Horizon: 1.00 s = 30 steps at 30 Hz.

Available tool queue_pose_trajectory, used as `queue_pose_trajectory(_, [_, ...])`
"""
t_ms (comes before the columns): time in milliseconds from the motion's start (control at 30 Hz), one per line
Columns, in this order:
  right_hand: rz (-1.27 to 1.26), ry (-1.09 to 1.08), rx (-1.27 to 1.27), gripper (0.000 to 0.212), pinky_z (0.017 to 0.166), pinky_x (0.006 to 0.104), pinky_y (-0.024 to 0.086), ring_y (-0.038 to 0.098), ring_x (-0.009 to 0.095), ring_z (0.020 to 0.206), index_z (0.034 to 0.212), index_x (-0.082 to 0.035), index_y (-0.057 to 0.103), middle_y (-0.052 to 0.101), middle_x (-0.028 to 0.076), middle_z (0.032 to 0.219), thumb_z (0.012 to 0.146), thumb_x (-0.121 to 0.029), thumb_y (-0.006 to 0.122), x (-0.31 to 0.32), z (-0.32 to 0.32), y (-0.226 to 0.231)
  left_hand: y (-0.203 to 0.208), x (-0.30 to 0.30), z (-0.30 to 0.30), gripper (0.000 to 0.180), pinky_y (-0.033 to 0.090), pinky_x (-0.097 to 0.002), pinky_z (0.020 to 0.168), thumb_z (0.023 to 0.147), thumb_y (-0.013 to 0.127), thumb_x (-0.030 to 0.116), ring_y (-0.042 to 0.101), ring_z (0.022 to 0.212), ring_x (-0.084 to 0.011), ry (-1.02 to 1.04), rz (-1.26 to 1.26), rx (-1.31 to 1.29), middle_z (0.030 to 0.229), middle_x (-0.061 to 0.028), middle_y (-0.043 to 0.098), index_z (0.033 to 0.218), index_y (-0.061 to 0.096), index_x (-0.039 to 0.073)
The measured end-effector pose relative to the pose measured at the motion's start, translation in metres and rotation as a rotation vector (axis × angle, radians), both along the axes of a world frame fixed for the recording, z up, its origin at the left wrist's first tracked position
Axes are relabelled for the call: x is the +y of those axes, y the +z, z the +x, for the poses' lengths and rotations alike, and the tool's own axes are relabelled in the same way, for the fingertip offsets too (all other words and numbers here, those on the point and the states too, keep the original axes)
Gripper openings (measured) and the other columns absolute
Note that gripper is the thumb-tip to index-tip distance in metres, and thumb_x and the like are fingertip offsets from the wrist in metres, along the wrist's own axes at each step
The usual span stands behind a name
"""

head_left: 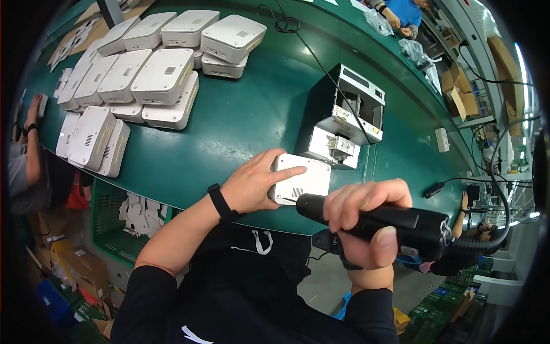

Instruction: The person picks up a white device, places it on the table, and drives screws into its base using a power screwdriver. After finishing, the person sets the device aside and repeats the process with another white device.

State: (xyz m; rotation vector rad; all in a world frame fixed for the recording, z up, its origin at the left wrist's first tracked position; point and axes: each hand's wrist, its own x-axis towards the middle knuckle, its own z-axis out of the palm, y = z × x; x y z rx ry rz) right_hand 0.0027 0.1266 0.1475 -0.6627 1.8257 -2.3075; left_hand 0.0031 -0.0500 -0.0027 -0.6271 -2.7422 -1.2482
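Note:
A white plastic device housing [312, 179] with rounded corners and a vent grille lies on the green bench near its front edge. My left hand [252, 182] grips its left side, with the index finger stretched across the top. In my right hand [369, 215] is a black electric screwdriver [395, 225], its fingers wrapped round the body. The thin bit meets the housing at its lower left corner, by a screw hole. Whether a screw sits under the tip is too small to tell. Just behind the housing stands a black-and-white screw feeder [344, 112].
Stacks of similar white housings [163, 77] fill the bench's far left. A green crate [109, 221] with white parts stands below the front edge. The screwdriver's cable [495, 241] runs off right. A black-handled tool [433, 190] lies at right. Other people's hands [395, 20] work nearby.

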Motion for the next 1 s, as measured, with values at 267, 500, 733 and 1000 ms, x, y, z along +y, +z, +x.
queue_pose_trajectory(267, [0.108,0.094,0.004,0.048,0.064,0.0374,0.047,0.053,0.019,0.061,0.096,-0.010,0.043,0.052,0.005,0.071,0.083,-0.045,0.073,-0.012,0.002,-0.019,-0.006,0.001,-0.001,0.079,0.049,-0.0440,0.098,0.060,0.087,0.026,0.054,0.119,-0.0363,0.029,0.014,0.034,0.131,-0.0172,0.050,0.133,0.058,0.030])
queue_pose_trajectory(500, [0.143,0.136,0.075,0.046,0.064,0.0369,0.047,0.052,0.018,0.060,0.097,-0.009,0.043,0.052,0.005,0.071,0.085,-0.043,0.072,-0.016,0.007,-0.028,-0.012,-0.002,0.004,0.085,0.048,-0.0422,0.101,0.057,0.088,0.019,0.052,0.122,-0.0349,0.033,0.000,0.022,0.133,-0.0173,0.048,0.135,0.056,0.032])
queue_pose_trajectory(733, [0.064,0.060,0.043,0.042,0.059,0.0358,0.046,0.050,0.019,0.056,0.098,-0.008,0.043,0.050,0.005,0.068,0.089,-0.043,0.065,-0.021,-0.010,-0.023,0.005,-0.001,0.007,0.080,0.048,-0.0416,0.099,0.060,0.087,0.025,0.054,0.118,-0.0347,0.028,-0.024,0.037,0.129,-0.0168,0.052,0.134,0.058,0.028])
queue_pose_trajectory(1000, [-0.486,-0.075,-0.221,0.036,0.051,0.0302,0.037,0.041,0.011,0.049,0.093,-0.008,0.051,0.046,0.000,0.065,0.098,-0.043,0.046,0.030,-0.047,0.023,0.071,-0.034,0.028,0.069,0.049,-0.0345,0.087,0.060,0.088,0.027,0.062,0.102,-0.0269,-0.122,0.152,-0.333,0.110,-0.0112,0.064,0.123,0.064,0.010])
